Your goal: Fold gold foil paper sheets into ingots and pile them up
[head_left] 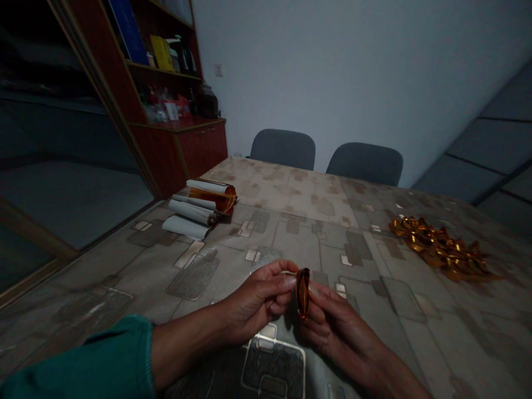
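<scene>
A small folded piece of shiny gold-orange foil paper (303,295) is held upright between both hands, above the near part of the table. My left hand (261,296) pinches its left side with thumb and fingers. On its right side, my right hand (338,327) grips it with closed fingers. Several folded gold foil pieces (440,246) lie grouped on the table at the right. Toward the left stand rolled or curved stacks of foil sheets (199,208), gold on one face and pale on the other.
A patterned cloth covers the table (291,194). Two grey chairs (283,148) (366,162) stand behind its far edge. At the back left is a reddish-brown cabinet (203,147) with items on its shelves. A pale wall rises behind.
</scene>
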Demonstrator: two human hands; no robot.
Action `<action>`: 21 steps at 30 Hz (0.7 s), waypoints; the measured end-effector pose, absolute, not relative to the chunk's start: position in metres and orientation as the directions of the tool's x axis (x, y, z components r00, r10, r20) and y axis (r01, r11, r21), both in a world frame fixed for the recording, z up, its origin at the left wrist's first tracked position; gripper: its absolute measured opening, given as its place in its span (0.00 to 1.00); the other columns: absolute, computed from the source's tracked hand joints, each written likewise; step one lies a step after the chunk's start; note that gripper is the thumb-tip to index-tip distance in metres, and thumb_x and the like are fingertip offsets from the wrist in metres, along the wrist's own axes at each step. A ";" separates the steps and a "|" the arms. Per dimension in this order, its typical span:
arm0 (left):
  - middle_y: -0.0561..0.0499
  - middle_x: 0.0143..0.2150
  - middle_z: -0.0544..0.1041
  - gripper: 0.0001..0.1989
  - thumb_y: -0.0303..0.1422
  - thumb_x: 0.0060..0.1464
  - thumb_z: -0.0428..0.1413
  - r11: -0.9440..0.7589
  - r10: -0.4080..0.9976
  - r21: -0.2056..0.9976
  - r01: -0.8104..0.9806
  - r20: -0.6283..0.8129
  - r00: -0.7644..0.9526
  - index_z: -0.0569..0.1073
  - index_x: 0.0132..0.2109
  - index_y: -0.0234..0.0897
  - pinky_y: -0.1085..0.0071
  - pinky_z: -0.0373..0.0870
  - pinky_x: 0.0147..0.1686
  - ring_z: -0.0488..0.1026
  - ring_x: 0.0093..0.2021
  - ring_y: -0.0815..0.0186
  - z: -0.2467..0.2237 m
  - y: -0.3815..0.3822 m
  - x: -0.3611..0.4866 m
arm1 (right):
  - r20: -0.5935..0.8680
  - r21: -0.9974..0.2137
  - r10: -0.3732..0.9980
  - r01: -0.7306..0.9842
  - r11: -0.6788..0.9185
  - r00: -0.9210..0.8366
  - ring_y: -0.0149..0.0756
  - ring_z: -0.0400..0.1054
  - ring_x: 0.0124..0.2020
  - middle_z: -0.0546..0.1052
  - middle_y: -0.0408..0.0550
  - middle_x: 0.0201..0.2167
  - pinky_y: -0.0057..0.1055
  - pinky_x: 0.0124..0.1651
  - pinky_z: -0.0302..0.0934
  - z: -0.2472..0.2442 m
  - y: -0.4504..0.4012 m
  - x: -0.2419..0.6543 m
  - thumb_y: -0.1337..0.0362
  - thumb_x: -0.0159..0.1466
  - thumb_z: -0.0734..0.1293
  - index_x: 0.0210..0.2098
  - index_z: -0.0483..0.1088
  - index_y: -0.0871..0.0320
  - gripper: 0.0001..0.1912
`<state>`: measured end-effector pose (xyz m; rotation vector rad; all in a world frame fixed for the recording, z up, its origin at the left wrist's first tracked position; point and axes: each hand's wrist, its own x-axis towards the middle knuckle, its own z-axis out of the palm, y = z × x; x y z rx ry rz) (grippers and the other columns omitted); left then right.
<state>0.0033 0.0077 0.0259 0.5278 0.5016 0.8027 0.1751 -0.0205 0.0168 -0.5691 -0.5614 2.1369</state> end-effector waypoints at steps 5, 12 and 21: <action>0.60 0.21 0.65 0.15 0.30 0.47 0.69 0.558 0.775 0.645 -0.522 -0.180 0.606 0.71 0.37 0.36 0.83 0.46 0.17 0.55 0.17 0.80 0.025 0.007 0.002 | -0.213 -0.568 0.822 -0.618 -0.544 -0.528 0.22 0.45 0.19 0.59 0.35 0.18 0.18 0.21 0.48 0.022 -0.022 0.173 0.62 0.62 0.73 0.34 0.75 0.62 0.08; 0.55 0.27 0.72 0.16 0.33 0.45 0.70 0.491 0.808 0.731 -0.473 -0.180 0.561 0.71 0.37 0.34 0.82 0.61 0.20 0.65 0.21 0.77 0.026 0.005 0.003 | -0.260 -0.576 0.824 -0.604 -0.551 -0.504 0.23 0.48 0.20 0.60 0.36 0.19 0.19 0.23 0.50 0.021 -0.023 0.171 0.60 0.61 0.75 0.35 0.75 0.61 0.10; 0.58 0.25 0.71 0.20 0.37 0.45 0.69 0.353 0.862 0.844 -0.403 -0.127 0.490 0.65 0.33 0.37 0.83 0.56 0.14 0.61 0.16 0.78 0.021 0.003 0.007 | -0.212 -0.565 0.817 -0.614 -0.551 -0.537 0.23 0.49 0.20 0.61 0.37 0.19 0.21 0.24 0.48 0.014 -0.025 0.169 0.62 0.65 0.71 0.34 0.74 0.63 0.09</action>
